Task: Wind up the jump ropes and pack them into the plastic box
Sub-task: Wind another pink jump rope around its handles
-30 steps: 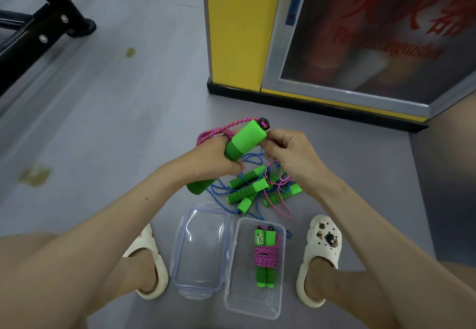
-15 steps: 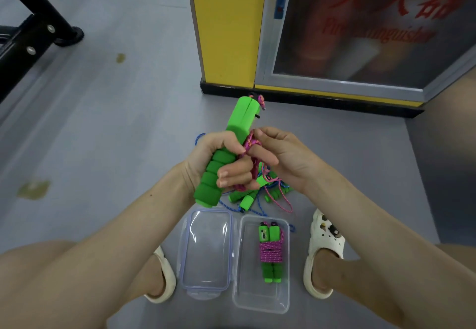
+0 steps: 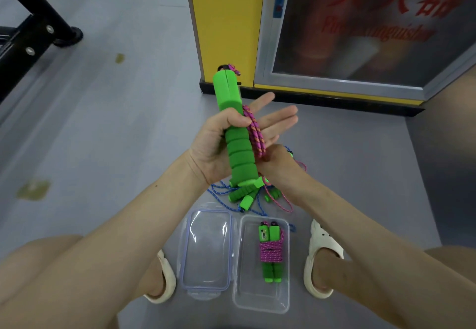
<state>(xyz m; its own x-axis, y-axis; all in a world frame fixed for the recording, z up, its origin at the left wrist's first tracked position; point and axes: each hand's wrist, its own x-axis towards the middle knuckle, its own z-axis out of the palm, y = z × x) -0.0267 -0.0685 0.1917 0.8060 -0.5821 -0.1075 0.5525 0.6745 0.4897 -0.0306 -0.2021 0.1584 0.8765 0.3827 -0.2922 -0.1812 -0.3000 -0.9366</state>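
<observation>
My left hand [image 3: 212, 148] holds a pair of green foam handles [image 3: 235, 138] upright, thumb clamped over them and fingers stretched out behind. A pink jump rope [image 3: 255, 133] runs along the handles down into my right hand [image 3: 279, 167], which grips it just below. On the floor beneath lies a tangled pile of more green-handled ropes [image 3: 244, 197], pink and blue. The clear plastic box [image 3: 260, 300] stands between my feet with one wound pink rope [image 3: 270, 251] inside. Its lid [image 3: 208, 246] lies to the left of it.
A yellow fire-extinguisher cabinet [image 3: 226, 27] with a glass door stands straight ahead on the grey floor. A black metal frame [image 3: 28, 35] is at the far left. My white sandals [image 3: 322, 259] flank the box and lid.
My left hand's fingers have straightened out behind the handles. My right hand has dropped from beside the handles to below them, drawing the pink rope down along them.
</observation>
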